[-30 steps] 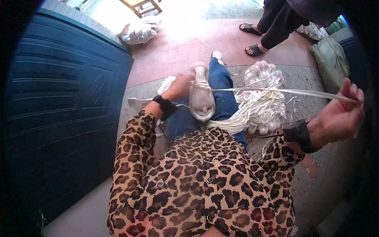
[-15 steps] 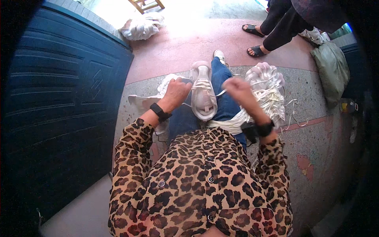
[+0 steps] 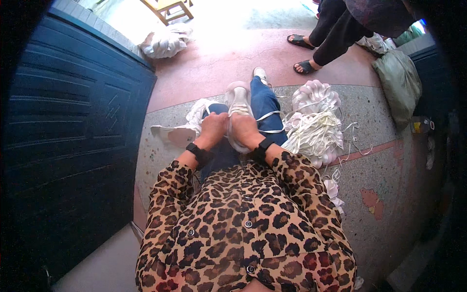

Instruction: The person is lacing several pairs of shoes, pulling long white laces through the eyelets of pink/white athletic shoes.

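Note:
A pale pinkish-white sneaker (image 3: 238, 92) lies toe outward on my lap, with white lacing across its front. My left hand (image 3: 214, 127) is closed at the shoe's left edge, its fingers pinching the shoelace. Reaching across the shoe's opening, my right hand (image 3: 244, 127) is closed by the same edge, close to the left fingertips. The lace itself is mostly hidden between the fingers. A loose loop of white shoelace (image 3: 270, 131) hangs over my right thigh.
A heap of white laces (image 3: 316, 129) and a stack of pale shoe parts (image 3: 316, 95) lie on the right. More pale shoe pieces (image 3: 182, 136) lie left of my legs. A dark blue door (image 3: 78, 121) stands left; a person's sandalled foot (image 3: 305, 67) is far right.
My right hand has moved left from beside the shoe to over it, meeting the left hand. The lace it drew out sideways now lies slack over my thigh. The view has shifted slightly.

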Demonstrator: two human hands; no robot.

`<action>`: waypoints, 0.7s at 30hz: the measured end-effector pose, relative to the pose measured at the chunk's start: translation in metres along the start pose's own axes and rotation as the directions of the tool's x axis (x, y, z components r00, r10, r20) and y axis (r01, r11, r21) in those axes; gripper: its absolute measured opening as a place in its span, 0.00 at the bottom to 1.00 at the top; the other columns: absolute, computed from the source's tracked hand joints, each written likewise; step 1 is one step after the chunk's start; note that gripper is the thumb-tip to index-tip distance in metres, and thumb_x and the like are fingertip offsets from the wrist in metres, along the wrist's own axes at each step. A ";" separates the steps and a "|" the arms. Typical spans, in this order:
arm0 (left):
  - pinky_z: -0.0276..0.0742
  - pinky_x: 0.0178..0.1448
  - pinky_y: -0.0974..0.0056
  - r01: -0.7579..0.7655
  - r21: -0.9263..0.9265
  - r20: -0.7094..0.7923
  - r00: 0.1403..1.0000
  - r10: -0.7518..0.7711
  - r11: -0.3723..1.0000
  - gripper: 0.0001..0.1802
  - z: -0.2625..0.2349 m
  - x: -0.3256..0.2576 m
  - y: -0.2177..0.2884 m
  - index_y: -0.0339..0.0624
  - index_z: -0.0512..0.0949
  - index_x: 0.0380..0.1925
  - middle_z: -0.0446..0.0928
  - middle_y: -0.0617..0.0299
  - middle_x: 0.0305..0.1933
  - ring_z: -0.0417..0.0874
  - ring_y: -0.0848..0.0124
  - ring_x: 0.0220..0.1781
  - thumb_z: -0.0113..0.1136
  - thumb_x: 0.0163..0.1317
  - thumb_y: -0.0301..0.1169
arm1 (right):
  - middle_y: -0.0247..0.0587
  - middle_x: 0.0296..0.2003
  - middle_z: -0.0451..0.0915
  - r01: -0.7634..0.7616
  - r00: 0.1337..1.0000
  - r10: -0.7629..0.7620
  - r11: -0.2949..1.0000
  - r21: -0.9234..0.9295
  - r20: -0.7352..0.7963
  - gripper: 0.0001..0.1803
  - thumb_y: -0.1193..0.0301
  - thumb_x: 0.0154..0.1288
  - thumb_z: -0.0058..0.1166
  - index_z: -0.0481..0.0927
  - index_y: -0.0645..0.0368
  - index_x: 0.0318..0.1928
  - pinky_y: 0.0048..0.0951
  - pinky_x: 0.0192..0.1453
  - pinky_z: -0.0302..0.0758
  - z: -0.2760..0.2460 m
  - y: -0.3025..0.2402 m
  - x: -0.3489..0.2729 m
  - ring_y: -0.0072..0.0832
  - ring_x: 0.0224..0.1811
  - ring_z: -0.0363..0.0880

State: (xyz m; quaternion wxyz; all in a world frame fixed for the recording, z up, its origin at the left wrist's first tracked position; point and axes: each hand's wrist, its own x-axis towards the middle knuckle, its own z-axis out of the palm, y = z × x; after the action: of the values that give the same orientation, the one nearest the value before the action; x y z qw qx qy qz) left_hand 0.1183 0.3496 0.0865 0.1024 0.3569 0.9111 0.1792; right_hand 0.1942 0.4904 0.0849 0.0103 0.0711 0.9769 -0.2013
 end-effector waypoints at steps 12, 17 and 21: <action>0.81 0.46 0.41 0.198 -0.214 -0.116 0.967 -0.227 0.956 0.09 -0.005 0.012 0.015 0.36 0.79 0.39 0.83 0.37 0.37 0.84 0.36 0.40 0.54 0.65 0.29 | 0.26 0.26 0.62 0.063 0.983 -0.074 -0.725 0.686 -0.168 0.12 0.66 0.85 0.36 0.71 0.60 0.52 0.22 0.25 0.57 -0.316 0.060 -0.075 0.15 0.22 0.54; 0.78 0.52 0.42 0.058 -0.357 -0.034 0.997 -0.075 0.932 0.15 -0.010 0.033 0.016 0.35 0.83 0.40 0.83 0.38 0.40 0.84 0.39 0.47 0.53 0.69 0.35 | 0.29 0.21 0.60 0.175 0.926 -0.127 -0.689 0.703 -0.356 0.12 0.70 0.85 0.28 0.61 0.67 0.53 0.17 0.07 0.49 -0.399 0.048 -0.136 0.11 0.11 0.51; 0.78 0.51 0.45 0.144 -0.396 0.045 0.989 -0.138 0.907 0.18 -0.018 0.030 0.000 0.33 0.83 0.38 0.83 0.36 0.40 0.84 0.42 0.47 0.54 0.72 0.39 | 0.31 0.18 0.62 0.165 0.895 -0.111 -0.818 0.552 -0.431 0.12 0.70 0.85 0.26 0.60 0.67 0.52 0.16 0.06 0.50 -0.388 0.062 -0.152 0.10 0.08 0.52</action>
State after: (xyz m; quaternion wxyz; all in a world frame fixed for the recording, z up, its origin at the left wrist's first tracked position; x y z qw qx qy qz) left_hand 0.0909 0.3654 0.1013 0.1927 0.2633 0.8781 0.3499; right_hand 0.3565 0.6789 0.4244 -0.1229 -0.1891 0.1246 -0.9662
